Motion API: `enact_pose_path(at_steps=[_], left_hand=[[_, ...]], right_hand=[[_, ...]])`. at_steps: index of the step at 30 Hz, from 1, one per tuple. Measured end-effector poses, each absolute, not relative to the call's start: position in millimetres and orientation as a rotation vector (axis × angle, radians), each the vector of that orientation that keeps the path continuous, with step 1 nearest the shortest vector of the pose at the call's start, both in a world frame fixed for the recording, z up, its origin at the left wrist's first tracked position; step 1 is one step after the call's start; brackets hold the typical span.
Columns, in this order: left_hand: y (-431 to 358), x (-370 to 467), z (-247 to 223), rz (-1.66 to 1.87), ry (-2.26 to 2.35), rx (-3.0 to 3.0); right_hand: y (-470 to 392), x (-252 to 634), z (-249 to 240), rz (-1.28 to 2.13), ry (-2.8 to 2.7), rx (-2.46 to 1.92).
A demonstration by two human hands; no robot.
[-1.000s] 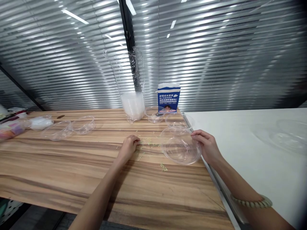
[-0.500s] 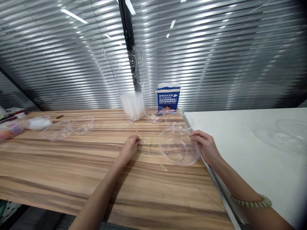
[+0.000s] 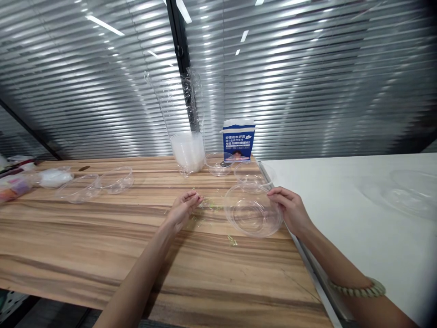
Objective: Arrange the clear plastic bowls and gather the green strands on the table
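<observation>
My right hand (image 3: pixel 289 207) pinches the right rim of a clear plastic bowl (image 3: pixel 252 214), which is tilted with its opening toward me. My left hand (image 3: pixel 184 207) is just above the wooden table, its thumb and fingertips pressed together. Whatever small thing sits between those fingertips is too small to make out. Beside them, tiny pale green and clear pieces (image 3: pixel 213 207) are scattered between my left hand and the bowl. A small cluster of similar green pieces (image 3: pixel 232 240) lies nearer to me, below the bowl.
Behind the held bowl stand two more clear bowls, one a round bowl (image 3: pixel 220 165). A blue carton (image 3: pixel 238 142) and a bagged stack of clear bowls (image 3: pixel 188 152) are at the back. Two clear bowls (image 3: pixel 116 181) and plastic bags (image 3: pixel 54 176) lie left. A white table (image 3: pixel 327 200) adjoins right.
My left hand has lifted slightly and turned, its fingers now more visible and pinched. The bowl and my right hand have barely moved.
</observation>
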State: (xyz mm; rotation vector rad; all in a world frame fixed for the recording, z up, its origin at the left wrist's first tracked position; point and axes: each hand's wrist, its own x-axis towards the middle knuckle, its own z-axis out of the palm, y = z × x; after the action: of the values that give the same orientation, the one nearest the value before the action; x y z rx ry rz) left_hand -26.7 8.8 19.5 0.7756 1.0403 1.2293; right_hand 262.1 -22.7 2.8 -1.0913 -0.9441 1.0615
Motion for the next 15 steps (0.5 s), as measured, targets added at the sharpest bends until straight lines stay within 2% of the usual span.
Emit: enact_pose_path(at_steps=[8,15], left_hand=[[5,-13,29,1.172,0.902,0.391],[0,-13,39,1.082,0.790,0.495]], right_hand=[[-23,261,2,1.066,-0.959,-1.124],[-24,257,4,1.072,-0.965,-1.084]])
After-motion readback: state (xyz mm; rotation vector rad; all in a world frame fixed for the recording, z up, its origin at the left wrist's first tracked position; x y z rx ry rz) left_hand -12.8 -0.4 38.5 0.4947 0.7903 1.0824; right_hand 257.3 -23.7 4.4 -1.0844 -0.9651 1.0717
